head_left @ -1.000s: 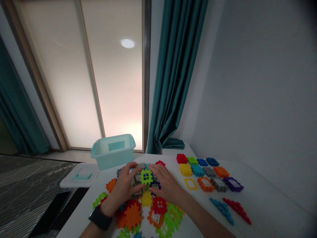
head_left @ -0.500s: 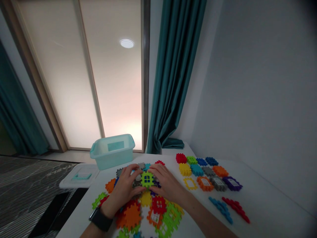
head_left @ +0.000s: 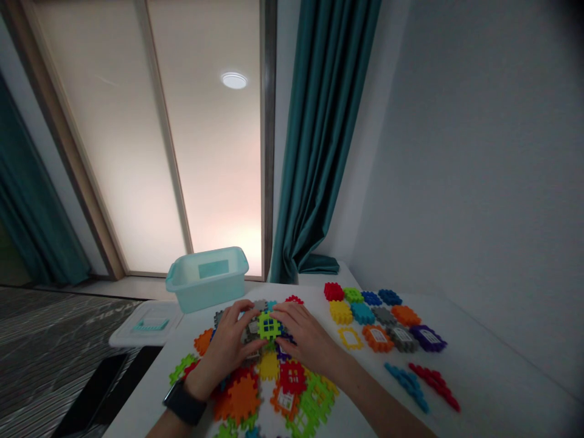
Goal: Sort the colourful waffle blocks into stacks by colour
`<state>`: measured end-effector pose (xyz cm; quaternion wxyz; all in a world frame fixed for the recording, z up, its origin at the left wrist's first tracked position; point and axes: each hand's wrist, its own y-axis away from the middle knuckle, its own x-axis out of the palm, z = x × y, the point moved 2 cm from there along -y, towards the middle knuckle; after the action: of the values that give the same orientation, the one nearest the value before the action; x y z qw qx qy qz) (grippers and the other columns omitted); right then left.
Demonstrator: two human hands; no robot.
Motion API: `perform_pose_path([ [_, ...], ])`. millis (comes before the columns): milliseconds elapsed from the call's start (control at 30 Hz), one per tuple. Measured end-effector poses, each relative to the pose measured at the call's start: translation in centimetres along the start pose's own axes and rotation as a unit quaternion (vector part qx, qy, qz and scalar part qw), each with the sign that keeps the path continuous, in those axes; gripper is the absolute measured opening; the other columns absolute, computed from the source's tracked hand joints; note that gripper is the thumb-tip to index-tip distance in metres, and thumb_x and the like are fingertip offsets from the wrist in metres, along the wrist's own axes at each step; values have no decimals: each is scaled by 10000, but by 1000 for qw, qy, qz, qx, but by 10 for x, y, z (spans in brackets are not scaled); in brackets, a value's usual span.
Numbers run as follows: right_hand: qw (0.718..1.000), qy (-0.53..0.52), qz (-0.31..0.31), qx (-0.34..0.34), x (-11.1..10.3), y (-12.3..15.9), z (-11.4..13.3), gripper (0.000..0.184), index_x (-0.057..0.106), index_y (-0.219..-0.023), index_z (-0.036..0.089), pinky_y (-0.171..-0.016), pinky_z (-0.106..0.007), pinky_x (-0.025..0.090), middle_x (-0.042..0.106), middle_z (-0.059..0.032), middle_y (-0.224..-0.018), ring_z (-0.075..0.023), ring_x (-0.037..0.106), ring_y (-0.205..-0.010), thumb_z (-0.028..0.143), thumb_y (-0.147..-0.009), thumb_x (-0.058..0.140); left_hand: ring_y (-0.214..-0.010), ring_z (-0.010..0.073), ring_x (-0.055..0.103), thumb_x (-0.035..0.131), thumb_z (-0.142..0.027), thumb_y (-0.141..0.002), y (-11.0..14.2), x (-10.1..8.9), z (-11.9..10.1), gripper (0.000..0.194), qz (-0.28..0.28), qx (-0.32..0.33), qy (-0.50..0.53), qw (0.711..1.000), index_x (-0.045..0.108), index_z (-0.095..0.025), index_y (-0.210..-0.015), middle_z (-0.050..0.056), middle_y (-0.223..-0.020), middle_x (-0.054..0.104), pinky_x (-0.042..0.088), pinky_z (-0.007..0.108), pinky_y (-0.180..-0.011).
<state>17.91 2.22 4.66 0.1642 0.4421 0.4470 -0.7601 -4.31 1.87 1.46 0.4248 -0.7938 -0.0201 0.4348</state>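
Note:
Both of my hands hold a lime-green window-shaped waffle block (head_left: 269, 326) above a heap of coloured waffle blocks (head_left: 269, 389) on the white table (head_left: 493, 389). My left hand (head_left: 230, 347), with a dark watch on its wrist, pinches the block's left side. On the block's right side my right hand (head_left: 305, 340) grips it with curled fingers. A grey block (head_left: 252, 331) sits right under my left fingers.
Sorted blocks lie in rows at the right (head_left: 383, 319), with blue (head_left: 407, 383) and red (head_left: 435, 384) strips nearer me. A pale teal bin (head_left: 207, 277) stands at the table's far left, with its white lid (head_left: 146, 322) beside it. A teal curtain (head_left: 319, 140) hangs behind.
The green block has tilted and shifted slightly between my fingers. Both hands have stayed over the heap.

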Motion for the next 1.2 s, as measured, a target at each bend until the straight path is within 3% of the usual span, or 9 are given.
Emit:
perform_pose_path([
  [267,991,88,-49,-86,-1,-1,-5,117,603,-1017,193,-944,-456,524,682,-107,-1120,-254,637,-1050,114,-931,613,-1122,284,591,758,-366,-829,-4,3,-1,349,-10,-58,111,992,623,-232,-1121,97,-1189,559,511,430,-979],
  [367,988,70,-100,-90,0,0,-6,114,614,-980,202,-914,-428,516,692,-86,-1035,-231,636,-983,132,-984,524,-1094,262,593,698,-383,-869,-8,1,-5,235,-7,-99,175,980,634,-223,-1029,87,-1149,568,495,411,-987],
  [500,983,-91,-159,30,0,-2,-6,99,602,-917,215,-861,-378,527,664,-70,-987,-215,633,-957,181,-967,524,-1025,229,593,568,-412,-958,-14,-4,-8,226,1,-131,232,964,643,-212,-885,67,-1041,580,481,379,-969],
  [633,940,-262,-125,178,5,-7,-7,128,564,-788,215,-717,-316,540,622,-37,-904,-194,632,-828,243,-911,546,-924,212,592,532,-508,-972,-16,-4,-9,361,22,-160,296,941,607,-203,-795,54,-965,571,521,344,-851],
  [733,920,-307,-93,225,10,-8,-12,180,560,-750,209,-695,-306,528,606,-20,-838,-193,618,-793,293,-908,545,-910,205,594,510,-518,-987,-15,-2,-11,384,41,-176,323,929,579,-204,-776,56,-983,577,532,333,-809],
  [833,924,-294,-74,232,12,-7,-17,207,557,-744,206,-675,-295,515,597,-8,-791,-187,612,-764,303,-926,534,-920,205,600,490,-497,-1003,-15,-1,-13,387,47,-168,304,937,560,-200,-765,60,-979,588,534,339,-826],
  [933,958,-214,-86,173,8,-5,-15,161,564,-797,209,-728,-311,523,611,-26,-869,-194,619,-830,242,-949,520,-906,200,604,461,-478,-1015,-14,0,-13,375,53,-156,269,949,569,-200,-787,55,-955,589,535,334,-816],
  [1033,993,-60,-97,42,4,-3,-8,124,586,-900,212,-851,-371,509,620,-62,-973,-216,596,-930,168,-978,500,-897,199,601,438,-472,-1018,-13,0,-14,356,62,-145,250,955,579,-204,-831,46,-938,586,522,334,-819],
  [1200,985,104,-87,-106,8,5,-1,182,604,-978,209,-890,-395,492,618,-70,-968,-223,572,-952,142,-1022,441,-919,211,591,514,-439,-983,-11,-1,-16,266,78,-122,227,963,588,-211,-868,49,-945,590,518,332,-817],
])
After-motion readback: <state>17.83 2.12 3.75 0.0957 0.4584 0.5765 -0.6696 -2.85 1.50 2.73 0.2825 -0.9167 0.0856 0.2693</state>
